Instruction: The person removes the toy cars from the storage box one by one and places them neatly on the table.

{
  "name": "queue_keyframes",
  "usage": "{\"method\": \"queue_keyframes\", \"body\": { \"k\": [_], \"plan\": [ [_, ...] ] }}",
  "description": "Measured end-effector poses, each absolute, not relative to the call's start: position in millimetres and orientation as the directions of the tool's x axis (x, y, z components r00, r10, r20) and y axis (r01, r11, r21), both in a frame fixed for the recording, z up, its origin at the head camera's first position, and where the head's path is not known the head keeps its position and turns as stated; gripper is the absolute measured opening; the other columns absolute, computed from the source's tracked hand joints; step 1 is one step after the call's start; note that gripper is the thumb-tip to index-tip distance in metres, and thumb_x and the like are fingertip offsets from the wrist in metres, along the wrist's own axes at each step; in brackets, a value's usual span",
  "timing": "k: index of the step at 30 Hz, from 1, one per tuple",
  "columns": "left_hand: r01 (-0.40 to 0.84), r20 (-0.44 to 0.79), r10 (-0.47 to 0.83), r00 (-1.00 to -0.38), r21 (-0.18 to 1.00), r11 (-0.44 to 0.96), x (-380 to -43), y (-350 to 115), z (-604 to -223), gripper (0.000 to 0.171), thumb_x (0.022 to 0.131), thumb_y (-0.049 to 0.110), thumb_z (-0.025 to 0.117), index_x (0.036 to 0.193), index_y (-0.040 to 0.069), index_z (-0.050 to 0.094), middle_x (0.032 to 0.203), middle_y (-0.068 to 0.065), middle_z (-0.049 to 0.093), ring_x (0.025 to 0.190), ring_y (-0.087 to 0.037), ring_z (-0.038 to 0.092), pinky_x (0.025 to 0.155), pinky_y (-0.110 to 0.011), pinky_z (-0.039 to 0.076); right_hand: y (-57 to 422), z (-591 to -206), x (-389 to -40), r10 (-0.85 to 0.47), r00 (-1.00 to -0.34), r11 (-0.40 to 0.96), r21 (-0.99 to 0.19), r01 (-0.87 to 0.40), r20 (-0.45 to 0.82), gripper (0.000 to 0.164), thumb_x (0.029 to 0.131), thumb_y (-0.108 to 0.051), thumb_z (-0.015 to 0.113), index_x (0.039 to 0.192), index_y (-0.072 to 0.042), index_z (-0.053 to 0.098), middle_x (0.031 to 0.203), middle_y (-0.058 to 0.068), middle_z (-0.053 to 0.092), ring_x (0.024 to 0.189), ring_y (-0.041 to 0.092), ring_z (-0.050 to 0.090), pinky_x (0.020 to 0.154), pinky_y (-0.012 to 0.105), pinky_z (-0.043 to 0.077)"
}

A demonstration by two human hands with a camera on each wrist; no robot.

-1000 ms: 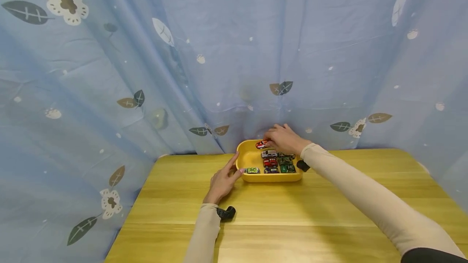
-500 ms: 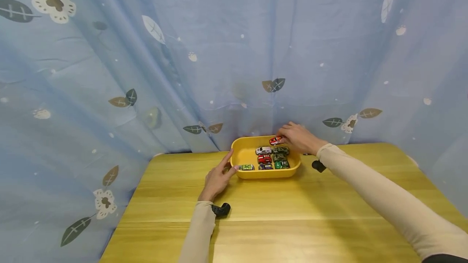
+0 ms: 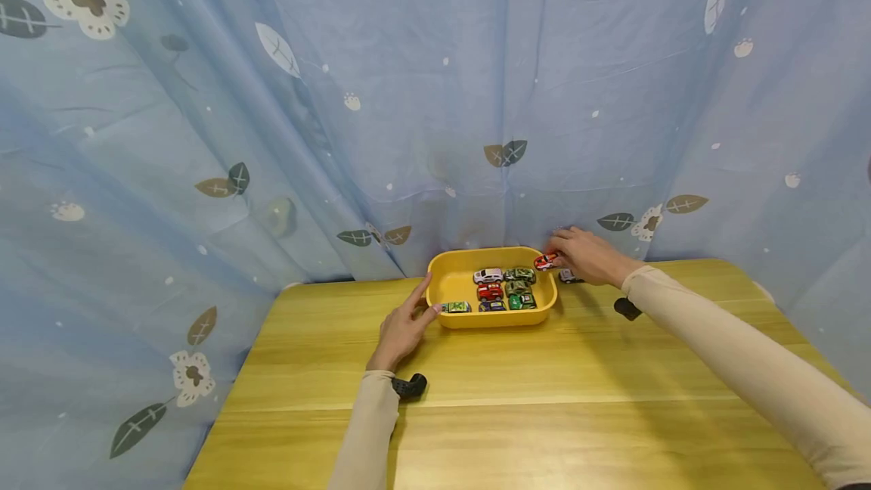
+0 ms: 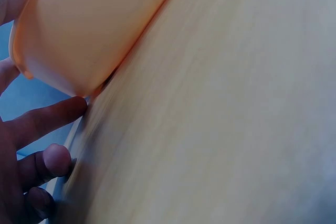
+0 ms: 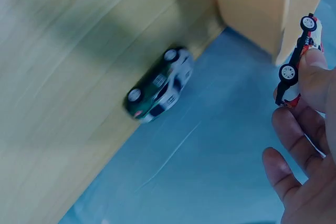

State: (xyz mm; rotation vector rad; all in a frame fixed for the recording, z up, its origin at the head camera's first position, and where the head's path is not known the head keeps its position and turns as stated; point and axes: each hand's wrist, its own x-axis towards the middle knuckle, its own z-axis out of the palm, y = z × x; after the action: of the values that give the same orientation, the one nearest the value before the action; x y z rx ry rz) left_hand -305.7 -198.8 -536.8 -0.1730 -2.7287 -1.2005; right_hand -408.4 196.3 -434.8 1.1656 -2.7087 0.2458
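My right hand [image 3: 588, 254] pinches a small red-and-white toy car [image 3: 546, 262] above the right end of a yellow tray [image 3: 500, 320]. In the right wrist view, the thumb and fingers grip the car's body, its wheels facing the camera. Several toy cars sit in the tray, among them a white one [image 3: 488, 276], a red one [image 3: 490, 292] and a green one [image 3: 522, 302]. A lime-green car [image 3: 456, 307] lies apart at the front left. My left hand [image 3: 401, 333] touches the tray's left end, its index finger and thumb extended along the rim.
A white-and-green toy car [image 5: 160, 85] stands on the wooden table [image 3: 544, 376], just right of the tray, partly hidden by my right hand in the head view. A blue patterned curtain [image 3: 435, 97] hangs directly behind the table's back edge.
My right hand has carried the red-and-white car rightward from over the tray's back middle to its right end, uncovering the cars below. My left hand stays at the tray's left end.
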Motion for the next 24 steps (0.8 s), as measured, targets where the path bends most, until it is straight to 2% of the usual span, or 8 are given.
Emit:
{"method": "queue_keyframes", "body": {
  "k": [8, 16, 24],
  "plan": [
    [0.161, 0.185, 0.035, -0.982, 0.728, 0.666, -308, -197, -533, 0.068, 0.103, 0.059, 0.061, 0.164, 0.049, 0.034, 0.14, -0.005, 0.072, 0.136, -0.041, 0.061, 0.114, -0.069, 0.036, 226, -434, -404, -0.679, -0.698, 0.704, -0.065, -0.707, 0.229, 0.011, 0.1, -0.012, 0.073, 0.109, -0.007, 0.075, 0.1, 0.008, 0.07, 0.097, 0.032, 0.064, 0.089, 0.052, 0.053],
    [0.159, 0.188, 0.031, -0.982, 0.719, 0.677, -306, -197, -533, 0.068, 0.103, 0.059, 0.061, 0.165, 0.048, 0.035, 0.139, -0.006, 0.072, 0.133, -0.041, 0.063, 0.112, -0.067, 0.039, 252, -451, -392, -0.69, -0.683, 0.684, -0.09, -0.724, 0.239, 0.009, 0.098, -0.005, 0.074, 0.107, -0.008, 0.075, 0.097, 0.004, 0.069, 0.091, 0.028, 0.064, 0.082, 0.05, 0.054],
    [0.172, 0.193, 0.046, -0.98, 0.714, 0.679, -305, -198, -536, 0.069, 0.103, 0.057, 0.063, 0.165, 0.046, 0.035, 0.135, -0.006, 0.075, 0.129, -0.039, 0.066, 0.11, -0.066, 0.041, 261, -475, -385, -0.662, -0.705, 0.705, -0.107, -0.701, 0.255, 0.012, 0.095, -0.009, 0.077, 0.107, -0.008, 0.077, 0.096, 0.004, 0.068, 0.087, 0.025, 0.063, 0.08, 0.049, 0.054]
  ]
}}
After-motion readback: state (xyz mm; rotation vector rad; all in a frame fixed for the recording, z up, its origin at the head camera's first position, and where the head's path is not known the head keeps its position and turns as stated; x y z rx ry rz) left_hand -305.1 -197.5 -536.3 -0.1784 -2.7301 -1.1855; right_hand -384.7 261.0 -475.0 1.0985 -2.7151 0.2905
